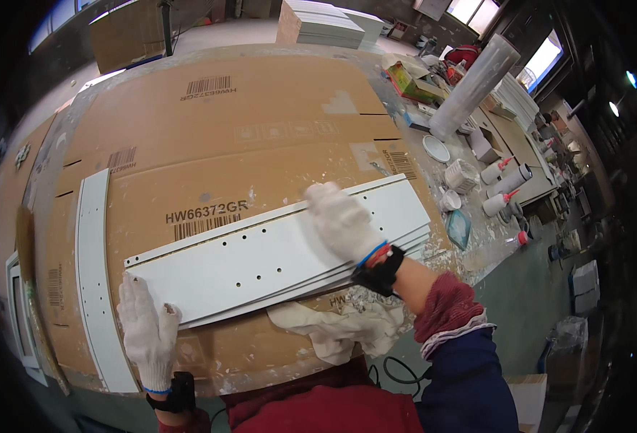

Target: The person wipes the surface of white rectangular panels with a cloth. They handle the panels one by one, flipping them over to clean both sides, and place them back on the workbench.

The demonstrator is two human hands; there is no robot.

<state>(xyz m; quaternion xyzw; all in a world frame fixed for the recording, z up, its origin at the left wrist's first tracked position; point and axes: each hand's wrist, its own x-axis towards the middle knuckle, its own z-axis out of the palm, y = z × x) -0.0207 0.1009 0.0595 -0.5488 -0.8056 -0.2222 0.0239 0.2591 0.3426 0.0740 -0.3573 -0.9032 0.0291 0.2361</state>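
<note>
A stack of long white boards [196, 285] lies slanted on the table, the top one drilled with several small holes and grooved along its far edge. My left hand [145, 328], in a white knitted glove, rests at the stack's left end, its fingers stretched out and thumb apart. Over the top board's right half, my gloved right hand [340, 220] is closed and slightly blurred. Anything inside its fingers is hidden. A single narrow white board [95, 281] lies to the left of my left hand. Close to me, a crumpled white cloth [333, 335] sits beside the stack.
Flattened brown cardboard [261, 162] covers the table. At the right stand a tall clear-wrapped roll [477, 86], a white basket [461, 175], red-tipped bottles [500, 203] and a clear bottle [499, 251]. Stacked white panels [322, 25] stand beyond the table.
</note>
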